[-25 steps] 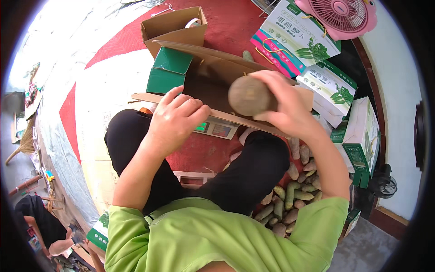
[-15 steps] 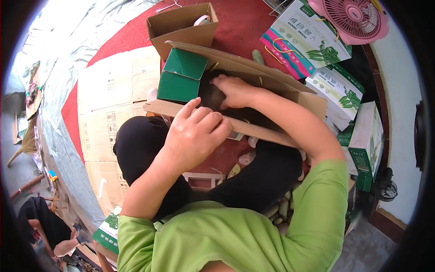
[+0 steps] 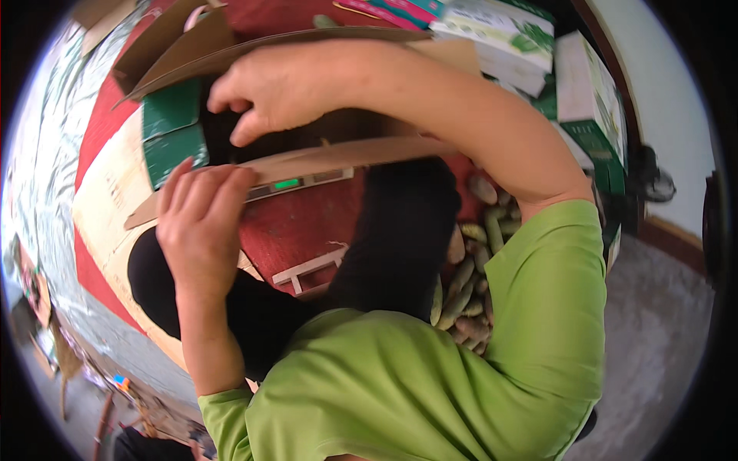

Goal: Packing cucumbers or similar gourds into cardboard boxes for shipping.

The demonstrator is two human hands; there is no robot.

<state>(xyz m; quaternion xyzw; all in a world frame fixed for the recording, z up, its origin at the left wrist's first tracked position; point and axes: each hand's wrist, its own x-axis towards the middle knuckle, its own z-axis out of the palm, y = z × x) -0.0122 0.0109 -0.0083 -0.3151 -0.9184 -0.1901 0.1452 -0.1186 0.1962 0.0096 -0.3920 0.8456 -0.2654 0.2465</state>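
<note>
A long brown cardboard box (image 3: 361,152) lies across the space in front of me, its flaps raised. At its left end is a green carton (image 3: 173,127), partly inside it. My left hand (image 3: 201,223) has its bent fingers on the box's near flap, by the carton. Above the box's dark inside is my right hand (image 3: 277,88), thumb and fingers apart, with nothing seen between them. The bottom of the box is hidden in shadow and behind my right arm. A scale with a lit green display (image 3: 287,184) shows just under the near flap.
Several long, pale green radishes (image 3: 460,296) lie on the red floor covering by my right leg. Green-and-white cartons (image 3: 590,100) stand along the wall at right. Another open cardboard box (image 3: 173,46) stands at the far left. A small pale frame (image 3: 310,270) lies between my legs.
The view has shifted, so the box sits farther left and higher. My right hand has come up from inside the box. My left hand has come down onto the near flap.
</note>
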